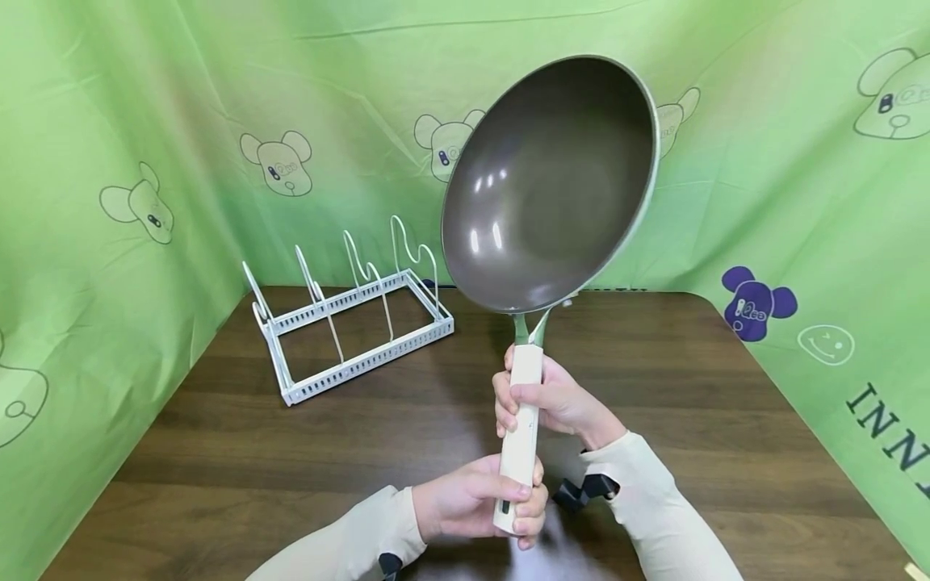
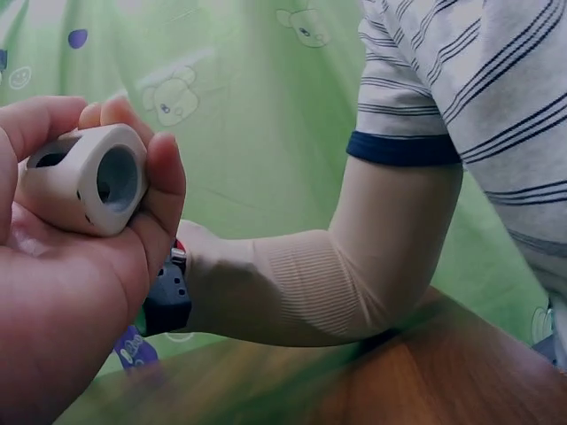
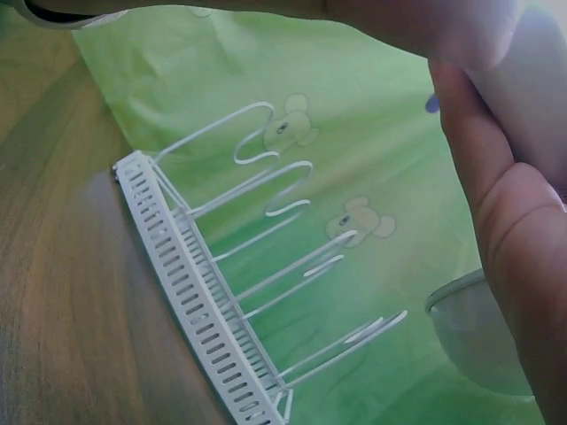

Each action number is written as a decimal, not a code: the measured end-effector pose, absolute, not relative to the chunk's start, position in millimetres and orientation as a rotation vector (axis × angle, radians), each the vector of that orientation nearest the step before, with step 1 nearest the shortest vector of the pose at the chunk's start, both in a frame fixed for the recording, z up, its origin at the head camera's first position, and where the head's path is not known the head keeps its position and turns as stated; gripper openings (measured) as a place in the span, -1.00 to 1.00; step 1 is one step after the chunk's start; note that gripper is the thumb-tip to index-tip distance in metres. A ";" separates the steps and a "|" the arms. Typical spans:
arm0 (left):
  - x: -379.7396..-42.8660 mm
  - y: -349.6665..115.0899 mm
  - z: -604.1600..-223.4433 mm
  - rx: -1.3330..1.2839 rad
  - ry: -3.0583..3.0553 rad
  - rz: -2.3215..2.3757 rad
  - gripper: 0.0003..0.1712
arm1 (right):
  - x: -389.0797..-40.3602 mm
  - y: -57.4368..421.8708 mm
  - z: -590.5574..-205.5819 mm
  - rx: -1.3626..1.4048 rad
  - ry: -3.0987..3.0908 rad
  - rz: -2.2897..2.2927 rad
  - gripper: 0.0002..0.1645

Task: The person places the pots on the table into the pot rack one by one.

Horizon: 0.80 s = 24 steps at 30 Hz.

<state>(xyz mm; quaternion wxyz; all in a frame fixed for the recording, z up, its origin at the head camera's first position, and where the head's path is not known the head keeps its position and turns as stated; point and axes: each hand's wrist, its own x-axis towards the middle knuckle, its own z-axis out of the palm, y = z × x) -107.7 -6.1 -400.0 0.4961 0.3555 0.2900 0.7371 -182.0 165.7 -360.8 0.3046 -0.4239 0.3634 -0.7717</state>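
Pan: I see the big pan up in the air, above both hands, tipped, with its dark inside facing the head camera.
Handle: the pale handle runs down from the pan, through the grip.
Left hand: the left hand is curled round the low end of the handle; in its wrist view I see the hole in that end.
Right hand: the right hand is wrapped round the handle higher up, nearer the pan.
Rack: the white rack sits to the left of the grip, its bent wires sticking up; the pan's edge looks near them, but not touching.
Table: the brown table is under the grip and holds up the rack.
Cloth: the green cloth hangs behind and to both sides of the grip.
In the way: the pan blocks my look at the cloth behind it and hides part of a bear face.
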 end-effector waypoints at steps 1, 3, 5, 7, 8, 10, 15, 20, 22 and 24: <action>-106.8 -6.4 -400.7 0.854 0.707 1.792 -0.68 | -181.8 164.9 -361.1 -1.114 0.978 -2.038 -0.73; -105.3 -7.8 -402.6 0.838 0.719 1.806 -0.68 | -181.6 162.8 -362.3 -1.106 1.002 -2.025 -0.73; -104.0 -9.0 -404.1 0.822 0.733 1.820 -0.68 | -181.9 160.6 -363.0 -1.102 1.020 -2.014 -0.74; -103.6 -10.0 -404.9 0.812 0.751 1.830 -0.69 | -182.6 158.6 -363.1 -1.105 1.036 -2.008 -0.75; -103.8 -10.5 -405.2 0.808 0.761 1.835 -0.69 | -183.0 157.7 -363.1 -1.107 1.043 -2.004 -0.75; -104.1 -11.1 -405.7 0.798 0.781 1.840 -0.71 | -183.6 156.0 -362.6 -1.107 1.059 -1.995 -0.76; -105.1 -12.3 -407.0 0.778 0.802 1.843 -0.74 | -184.8 152.1 -361.8 -1.114 1.112 -1.953 -0.78; -104.8 -15.6 -409.1 0.758 0.830 1.863 -0.76 | -185.9 148.0 -361.6 -1.110 1.143 -1.937 -0.78; -104.4 -17.1 -409.5 0.746 0.846 1.872 -0.77 | -186.2 146.7 -361.8 -1.101 1.147 -1.936 -0.77; -104.1 -18.1 -409.8 0.735 0.857 1.875 -0.78 | -186.3 145.6 -362.6 -1.093 1.144 -1.935 -0.77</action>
